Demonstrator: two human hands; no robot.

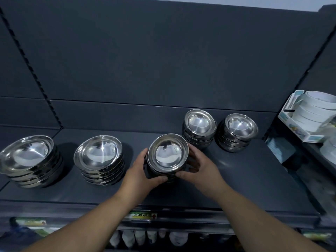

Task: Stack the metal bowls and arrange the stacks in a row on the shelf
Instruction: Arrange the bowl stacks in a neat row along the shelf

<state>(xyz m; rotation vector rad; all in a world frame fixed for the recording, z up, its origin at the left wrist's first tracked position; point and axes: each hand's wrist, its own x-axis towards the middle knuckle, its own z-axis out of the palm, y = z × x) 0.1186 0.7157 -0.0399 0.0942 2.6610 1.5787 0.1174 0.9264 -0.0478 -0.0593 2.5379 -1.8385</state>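
Several stacks of shiny metal bowls stand on a dark shelf (236,179). My left hand (143,171) and my right hand (200,166) clasp the middle stack (167,153) from both sides, near the shelf's centre. A wide stack (27,157) sits at the far left and another wide stack (99,153) stands beside it. Two smaller stacks stand further back on the right, one (200,124) just behind my right hand, the other (238,130) to its right. The lower bowls of the held stack are hidden by my fingers.
White round containers in a light cardboard box (309,122) sit on a neighbouring shelf at the right. A price label (142,216) is fixed to the shelf's front edge. Blurred goods hang below. The dark back panel (163,60) rises behind the bowls.
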